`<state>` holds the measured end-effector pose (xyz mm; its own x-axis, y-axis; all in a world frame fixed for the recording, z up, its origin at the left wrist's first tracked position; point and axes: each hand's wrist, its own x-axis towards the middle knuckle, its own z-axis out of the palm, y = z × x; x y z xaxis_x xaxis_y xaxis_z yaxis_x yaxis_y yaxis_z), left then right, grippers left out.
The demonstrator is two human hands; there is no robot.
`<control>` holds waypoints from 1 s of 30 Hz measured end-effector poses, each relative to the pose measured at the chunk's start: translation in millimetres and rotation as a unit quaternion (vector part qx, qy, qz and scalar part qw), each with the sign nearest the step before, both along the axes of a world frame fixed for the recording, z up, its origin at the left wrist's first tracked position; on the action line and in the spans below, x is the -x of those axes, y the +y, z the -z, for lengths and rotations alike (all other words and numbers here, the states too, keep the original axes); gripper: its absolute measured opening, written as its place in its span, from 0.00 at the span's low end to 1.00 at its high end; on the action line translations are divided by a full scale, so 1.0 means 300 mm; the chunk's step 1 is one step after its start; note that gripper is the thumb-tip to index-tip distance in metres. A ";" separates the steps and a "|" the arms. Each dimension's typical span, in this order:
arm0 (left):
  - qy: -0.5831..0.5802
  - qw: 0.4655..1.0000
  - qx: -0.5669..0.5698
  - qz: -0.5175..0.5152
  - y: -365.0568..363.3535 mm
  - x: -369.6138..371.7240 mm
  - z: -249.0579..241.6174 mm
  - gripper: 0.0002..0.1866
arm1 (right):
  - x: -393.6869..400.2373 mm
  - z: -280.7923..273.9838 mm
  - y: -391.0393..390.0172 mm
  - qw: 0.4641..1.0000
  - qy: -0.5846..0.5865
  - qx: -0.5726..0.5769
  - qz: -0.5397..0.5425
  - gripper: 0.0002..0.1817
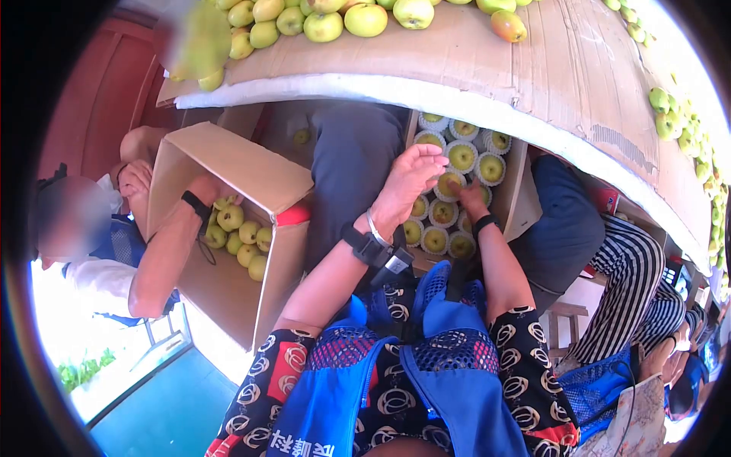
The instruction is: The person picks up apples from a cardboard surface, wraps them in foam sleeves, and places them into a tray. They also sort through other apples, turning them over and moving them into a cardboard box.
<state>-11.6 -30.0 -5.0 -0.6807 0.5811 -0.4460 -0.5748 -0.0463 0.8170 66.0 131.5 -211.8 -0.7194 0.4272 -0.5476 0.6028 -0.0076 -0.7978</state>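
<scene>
My left hand [411, 179] is raised over the left edge of a box [518, 179] of green apples in white foam nets. Its fingers are bent and lie close together, and nothing clear shows between them. Inside the box, my right hand [474, 198] reaches down with its fingertips at a netted apple [449, 185]. Other netted apples, such as one [461, 158] just above, sit side by side in rows around it.
Loose apples [323, 27] lie on a cardboard-covered table [426, 72] ahead. On the left, a co-worker's hand [204, 189] reaches into a cardboard box [236, 164] with bare apples [230, 218]. Another person in striped trousers [628, 282] sits at right.
</scene>
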 end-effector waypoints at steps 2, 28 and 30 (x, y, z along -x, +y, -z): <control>-0.002 1.000 -0.020 -0.011 -0.003 0.000 -0.004 0.15 | 0.027 -0.030 0.045 0.995 -0.016 0.082 0.046 0.43; 0.134 0.990 -0.053 0.010 0.017 -0.055 0.017 0.11 | -0.036 -0.160 0.112 0.917 0.065 0.391 0.045 0.18; 0.113 0.992 -0.056 0.010 0.024 -0.051 0.053 0.12 | -0.039 -0.159 0.099 0.914 0.072 0.397 0.055 0.17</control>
<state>3.6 -22.9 -21.0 -0.7441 0.6326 -0.2147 -0.3790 -0.1351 0.9155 77.6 161.2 -164.0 -0.7849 0.0106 -0.6195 0.4534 -0.6717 -0.5859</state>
